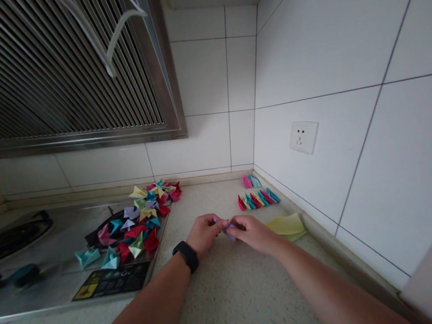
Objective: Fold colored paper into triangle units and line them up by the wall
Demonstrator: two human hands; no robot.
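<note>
At the left, a flat stainless-steel gas stove (66, 231) with black burners is set into the pale speckled stone table (232, 300), and a loose heap of folded paper shapes (136, 231) in red, yellow, teal, lilac and pink spreads over its right edge toward the table's back edge. Right of it, the left hand (203, 232), a black watch (186, 256) on its wrist, pinches a small lilac piece of paper (231, 236) above the middle of the table; the right hand (252, 232) grips the same piece from the other side, its exact folds partly hidden by fingers. Beyond the right hand, near the table's back right corner, stand a row of narrow multicoloured folded papers (258, 199) and, behind it, a smaller pink-and-pale-blue group (251, 181). Flat yellow paper sheets (286, 225) lie near the table's right edge, just beside the right forearm.
</note>
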